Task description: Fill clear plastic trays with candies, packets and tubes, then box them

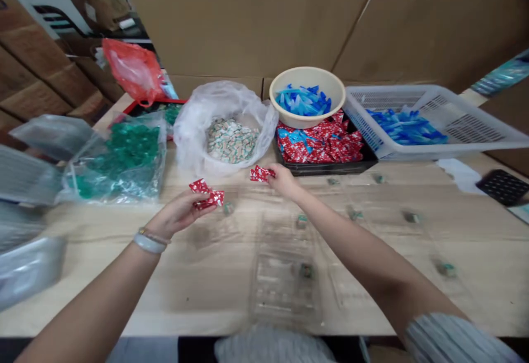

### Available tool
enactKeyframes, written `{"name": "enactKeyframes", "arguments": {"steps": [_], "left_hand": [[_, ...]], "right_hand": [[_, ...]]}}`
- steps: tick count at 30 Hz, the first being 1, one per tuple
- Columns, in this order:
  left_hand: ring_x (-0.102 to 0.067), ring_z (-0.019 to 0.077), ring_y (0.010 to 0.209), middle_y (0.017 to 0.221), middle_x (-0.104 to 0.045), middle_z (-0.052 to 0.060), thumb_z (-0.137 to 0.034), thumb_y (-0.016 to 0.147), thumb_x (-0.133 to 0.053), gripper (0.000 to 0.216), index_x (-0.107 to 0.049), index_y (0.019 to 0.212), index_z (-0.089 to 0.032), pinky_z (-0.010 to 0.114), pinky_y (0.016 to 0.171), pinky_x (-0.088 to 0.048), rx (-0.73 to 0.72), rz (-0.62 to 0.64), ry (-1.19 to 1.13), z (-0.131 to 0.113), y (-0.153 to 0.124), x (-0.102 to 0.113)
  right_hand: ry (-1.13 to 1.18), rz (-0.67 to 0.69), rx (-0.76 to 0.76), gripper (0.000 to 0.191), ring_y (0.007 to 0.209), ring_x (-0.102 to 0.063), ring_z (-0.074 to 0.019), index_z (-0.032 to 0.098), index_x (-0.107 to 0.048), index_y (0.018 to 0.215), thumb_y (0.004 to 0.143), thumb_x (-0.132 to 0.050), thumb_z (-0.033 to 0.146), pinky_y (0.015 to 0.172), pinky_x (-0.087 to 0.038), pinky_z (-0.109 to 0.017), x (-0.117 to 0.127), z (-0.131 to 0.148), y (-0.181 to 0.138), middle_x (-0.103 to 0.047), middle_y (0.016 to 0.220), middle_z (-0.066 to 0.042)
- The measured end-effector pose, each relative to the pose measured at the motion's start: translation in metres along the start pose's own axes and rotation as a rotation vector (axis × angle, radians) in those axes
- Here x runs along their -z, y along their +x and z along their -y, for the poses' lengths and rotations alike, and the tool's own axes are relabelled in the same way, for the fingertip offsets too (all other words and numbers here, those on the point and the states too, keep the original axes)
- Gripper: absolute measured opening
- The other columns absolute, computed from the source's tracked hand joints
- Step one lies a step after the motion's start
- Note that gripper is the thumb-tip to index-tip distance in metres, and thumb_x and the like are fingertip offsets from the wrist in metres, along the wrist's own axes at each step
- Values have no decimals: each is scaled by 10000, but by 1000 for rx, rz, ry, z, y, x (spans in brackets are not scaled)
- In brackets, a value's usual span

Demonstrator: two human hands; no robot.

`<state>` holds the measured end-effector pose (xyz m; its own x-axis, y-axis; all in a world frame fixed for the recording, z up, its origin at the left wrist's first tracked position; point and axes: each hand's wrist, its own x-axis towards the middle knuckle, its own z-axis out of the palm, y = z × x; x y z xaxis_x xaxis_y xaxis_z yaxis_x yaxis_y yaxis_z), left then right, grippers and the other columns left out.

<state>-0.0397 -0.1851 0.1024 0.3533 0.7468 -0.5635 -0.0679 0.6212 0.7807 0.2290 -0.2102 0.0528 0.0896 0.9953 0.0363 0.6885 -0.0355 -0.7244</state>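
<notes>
Several small red packets with white print [201, 193] are pinched in my left hand [179, 212], raised over the table left of centre. My right hand [285, 180] grips another red packet [259, 174] by its end, just in front of the black tray [326, 168]. That tray is heaped with similar red packets [330, 145] and a few blue ones. Below my hands lie clear plastic blister trays [285, 291]. Small green-and-tan pieces [306, 270] sit in some of them.
Along the back stand a plastic bag of small pale pieces [233, 140], a cream bowl of blue items [306, 98] and a white basket [450, 148] with more blue items. At left are a bag of green pieces [132, 148] and stacked clear plastic trays [28, 187]. Cardboard boxes [248, 27] wall the back.
</notes>
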Motion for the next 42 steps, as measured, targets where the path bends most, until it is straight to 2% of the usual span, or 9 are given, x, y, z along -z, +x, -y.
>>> {"name": "enactKeyframes", "arguments": {"steps": [5, 9, 13, 18, 25, 29, 33, 38, 42], "left_hand": [[-623, 172, 781, 859, -649, 77, -149, 616, -663, 212, -561, 799, -121, 277, 697, -529, -27, -96, 15, 37, -41, 28], [-614, 134, 701, 738, -622, 2, -206, 590, -687, 251, -525, 771, -141, 239, 617, -531, -193, -368, 3, 59, -59, 45], [-600, 119, 662, 705, -605, -12, -197, 586, -687, 241, -516, 746, -143, 222, 564, -523, -174, -411, -108, 70, -64, 59], [-602, 106, 659, 760, -623, -3, -163, 610, -670, 224, -538, 791, -152, 218, 587, -515, -127, -301, -285, 71, -67, 52], [-596, 136, 753, 836, -614, 17, -250, 716, -578, 172, -537, 861, -168, 278, 651, -516, -66, 163, -214, 73, -56, -33], [-587, 123, 662, 750, -584, 9, -292, 686, -604, 212, -520, 814, -146, 238, 566, -504, -70, 270, 41, 87, -52, -60], [-554, 83, 544, 751, -565, -8, -302, 641, -643, 315, -499, 888, -169, 173, 430, -445, -85, 284, 275, 94, -52, -58], [-538, 91, 574, 724, -575, 3, -292, 685, -582, 208, -572, 840, -154, 197, 498, -461, -72, 514, 508, 93, -56, -72], [-512, 86, 531, 702, -596, 7, -216, 688, -560, 179, -584, 843, -130, 197, 499, -427, -269, 540, 702, 92, -35, -98]], "right_hand": [[-472, 4, 86, 195, 927, -448, -224, 123, -611, 789, 756, -421, 93, 788, -348, -325, -15, 23, -7, -542, 937, -129], [-342, 84, 258, 238, 848, -479, -164, 146, -609, 900, 813, -389, 131, 747, -361, -260, -30, 62, -28, -553, 869, -80], [-221, 350, 453, 223, 777, -501, -132, 147, -592, 904, 773, -427, 74, 706, -365, -228, -81, 97, -26, -574, 800, -43], [-219, 335, 485, 70, 870, -483, -163, 149, -592, 775, 732, -537, 147, 756, -356, -271, -114, 117, -22, -552, 911, -69], [319, 249, 78, 64, 560, -442, -86, 162, -481, 725, 743, -499, 222, 535, -362, -201, -44, 89, -93, -471, 613, 39], [250, 16, -139, 96, 553, -442, -94, 172, -479, 694, 745, -491, 252, 525, -361, -207, -10, 54, -161, -477, 602, 28], [12, -74, -203, 85, 644, -498, -143, 178, -531, 709, 755, -471, 217, 616, -406, -266, -18, 31, -210, -534, 665, -16], [-112, -198, -47, 232, 881, -503, -195, 187, -567, 964, 760, -506, 279, 771, -401, -317, -21, 38, -208, -538, 974, -91], [86, -108, -131, 170, 613, -498, -129, 161, -565, 817, 784, -460, 291, 573, -395, -228, -10, 30, -179, -537, 658, -1]]}}
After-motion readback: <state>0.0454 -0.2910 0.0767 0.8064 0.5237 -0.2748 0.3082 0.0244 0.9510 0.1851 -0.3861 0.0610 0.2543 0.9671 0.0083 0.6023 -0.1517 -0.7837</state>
